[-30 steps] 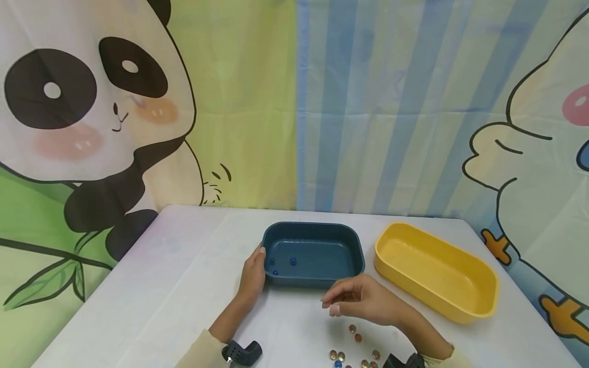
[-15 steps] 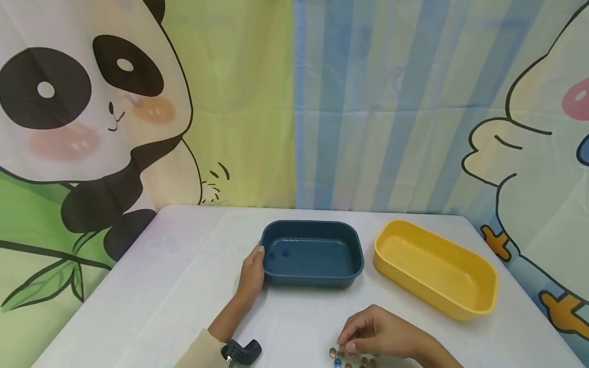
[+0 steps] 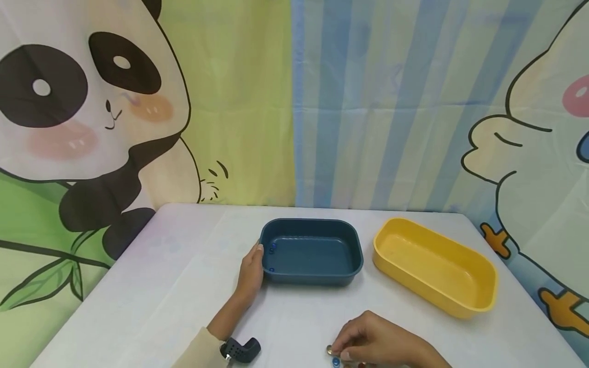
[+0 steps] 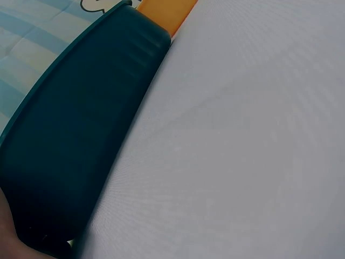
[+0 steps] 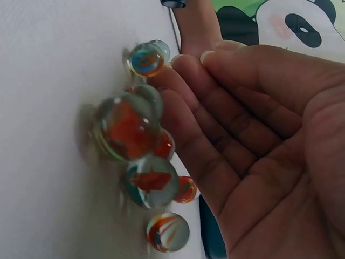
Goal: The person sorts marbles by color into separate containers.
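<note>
In the head view, my left hand grips the left side of a dark blue plastic tray, its thumb at the rim. Several blue marbles lie in the tray against its left end. My right hand is low over the table, fingers bent, its fingertips right at a cluster of glass marbles. A gold-looking marble and a blue marble show beside them. In the right wrist view, marbles with orange swirls sit along the fingers, and nothing shows pinched between thumb and fingers.
A yellow plastic tray stands at an angle to the right of the blue one. Both are on a white-covered table. Behind the table hangs a printed curtain with cartoon animals.
My right hand has moved from the blue tray's front edge down to the loose marbles. Inside the tray, a blue marble has rolled left. The left hand has kept its grip.
</note>
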Available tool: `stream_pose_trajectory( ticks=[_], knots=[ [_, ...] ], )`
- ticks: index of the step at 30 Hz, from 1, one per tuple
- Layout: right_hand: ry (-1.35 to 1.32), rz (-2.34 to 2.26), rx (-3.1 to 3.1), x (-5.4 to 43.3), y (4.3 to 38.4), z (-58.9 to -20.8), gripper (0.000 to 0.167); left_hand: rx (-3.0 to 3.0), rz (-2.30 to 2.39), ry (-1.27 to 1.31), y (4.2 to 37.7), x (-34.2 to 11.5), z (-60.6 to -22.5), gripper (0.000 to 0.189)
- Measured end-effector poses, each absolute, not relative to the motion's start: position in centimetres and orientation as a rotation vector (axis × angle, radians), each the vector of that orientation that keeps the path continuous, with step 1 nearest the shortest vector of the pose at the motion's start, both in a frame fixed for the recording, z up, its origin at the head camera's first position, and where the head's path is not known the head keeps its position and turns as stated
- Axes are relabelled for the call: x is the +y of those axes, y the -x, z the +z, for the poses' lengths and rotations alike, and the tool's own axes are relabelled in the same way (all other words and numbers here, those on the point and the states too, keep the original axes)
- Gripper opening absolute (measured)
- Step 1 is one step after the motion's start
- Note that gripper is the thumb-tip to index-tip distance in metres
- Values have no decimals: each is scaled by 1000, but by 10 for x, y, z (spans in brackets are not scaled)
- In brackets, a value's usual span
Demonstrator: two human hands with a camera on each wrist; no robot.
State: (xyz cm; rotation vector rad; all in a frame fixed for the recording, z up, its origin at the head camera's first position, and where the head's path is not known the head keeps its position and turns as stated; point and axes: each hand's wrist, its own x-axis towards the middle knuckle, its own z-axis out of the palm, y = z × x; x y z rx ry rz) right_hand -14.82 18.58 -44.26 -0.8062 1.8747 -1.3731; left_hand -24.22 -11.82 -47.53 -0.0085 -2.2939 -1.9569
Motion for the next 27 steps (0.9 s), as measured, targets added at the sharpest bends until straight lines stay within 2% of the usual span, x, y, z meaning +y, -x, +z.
stream_pose_trajectory(
  ticks=[7,18,27],
  knots=[
    [722,-1338,1928,177,142,-442,20,-2300,-1944,7,244,-120,-478,59],
    [850,-1250,2007,168,137,-446,18,-2293,-1936,6,244,-120,-478,59],
    [1090,-1152,2075,163,138,-447,17,-2293,-1957,-6,244,-119,-478,59]
  ],
)
